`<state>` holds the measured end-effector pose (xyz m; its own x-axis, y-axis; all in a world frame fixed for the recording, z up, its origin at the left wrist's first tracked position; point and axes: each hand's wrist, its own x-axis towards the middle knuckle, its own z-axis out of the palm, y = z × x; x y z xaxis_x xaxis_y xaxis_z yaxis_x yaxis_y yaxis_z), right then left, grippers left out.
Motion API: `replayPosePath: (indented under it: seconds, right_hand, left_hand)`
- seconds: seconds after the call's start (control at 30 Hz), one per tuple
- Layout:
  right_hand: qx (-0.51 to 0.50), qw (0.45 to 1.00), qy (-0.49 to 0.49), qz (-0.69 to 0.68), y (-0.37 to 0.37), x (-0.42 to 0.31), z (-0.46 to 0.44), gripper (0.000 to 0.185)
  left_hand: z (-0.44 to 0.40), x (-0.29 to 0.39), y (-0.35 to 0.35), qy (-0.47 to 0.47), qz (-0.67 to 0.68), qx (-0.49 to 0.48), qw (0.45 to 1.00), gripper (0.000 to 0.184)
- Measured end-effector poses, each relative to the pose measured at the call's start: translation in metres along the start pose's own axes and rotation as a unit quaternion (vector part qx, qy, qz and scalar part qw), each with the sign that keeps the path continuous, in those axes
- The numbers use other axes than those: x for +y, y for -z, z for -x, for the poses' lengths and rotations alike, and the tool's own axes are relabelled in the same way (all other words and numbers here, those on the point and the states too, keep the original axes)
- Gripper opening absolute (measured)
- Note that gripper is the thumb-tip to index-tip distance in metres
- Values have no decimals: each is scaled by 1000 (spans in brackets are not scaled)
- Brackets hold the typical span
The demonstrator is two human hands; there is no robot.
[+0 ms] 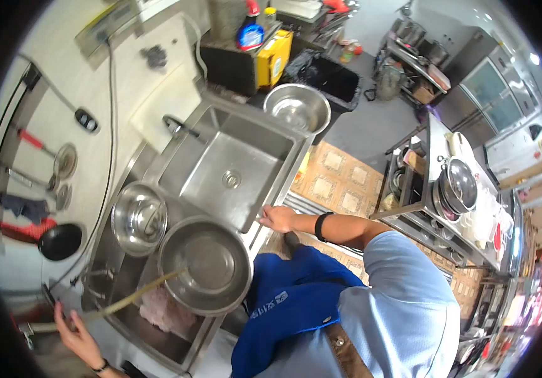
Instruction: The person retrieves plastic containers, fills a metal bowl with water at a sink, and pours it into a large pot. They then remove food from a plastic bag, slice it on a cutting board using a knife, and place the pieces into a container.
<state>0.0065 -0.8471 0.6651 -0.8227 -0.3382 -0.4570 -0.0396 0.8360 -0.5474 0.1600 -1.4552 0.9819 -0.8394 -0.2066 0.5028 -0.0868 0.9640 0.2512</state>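
Note:
At the lower left my left hand (79,337) has its fingers spread, close to a dark tap lever (47,294). From beside it a tan hose (129,297) runs into a large steel basin (238,242), which straddles the front of the sink. My right hand (277,218) is at the front edge (256,242) of the steel sink, its fingers curled against the rim. A smaller steel bowl (120,220) sits beside the basin. Pinkish material, perhaps meat, (164,312) lies in the near sink compartment, partly covered by the basin.
The far sink compartment (214,189) has a drain and a black faucet (180,126). Another steel bowl (296,108) stands past its end, near a black-lined bin (327,75). A frying pan (60,242) hangs on the wall. Behind me is a shelved steel table (434,157).

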Motion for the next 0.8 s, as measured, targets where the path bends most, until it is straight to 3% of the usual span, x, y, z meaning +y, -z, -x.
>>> replayPosePath:
  seconds: [0.1, 0.17, 0.2, 0.23, 0.3, 0.33, 0.5, 0.57, 0.63, 0.73, 0.8]
  right_hand:
    - [36, 998, -7, 42, 39, 49, 15, 46]
    - [56, 995, -17, 81, 70, 93, 5, 44]
    - [98, 992, -33, 75, 90, 113, -3, 43]
    - [142, 988, -39, 38, 117, 129, -9, 44]
    - [227, 972, -45, -35, 173, 166, -18, 45]
    - [290, 955, -23, -63, 198, 186, -23, 43]
    - [416, 903, 8, -105, 326, 282, 2, 34]
    - [453, 886, 4, -98, 367, 313, 37, 30]
    - [502, 858, 12, -106, 401, 358, 68, 29]
    - [551, 828, -8, -105, 454, 437, 113, 31]
    - [570, 814, -65, -85, 480, 508, 129, 32]
  left_hand:
    - [32, 37, -46, 89, 26, -94, 991, 41]
    - [46, 67, -86, -20, 64, -51, 996, 38]
    - [30, 174, -63, 139, 76, -161, 974, 46]
    - [32, 197, -78, 112, 84, -169, 976, 43]
    - [32, 253, -108, -46, 82, -146, 985, 41]
    - [31, 286, -122, -42, 99, -167, 980, 41]
    - [25, 418, -226, -42, 115, -249, 961, 42]
    - [11, 490, -260, -106, 68, -240, 963, 43]
    - [1, 519, -329, -202, 42, -232, 951, 38]
    - [-23, 603, -408, -205, 133, -283, 927, 38]
    - [-52, 662, -453, -264, 124, -285, 913, 37]
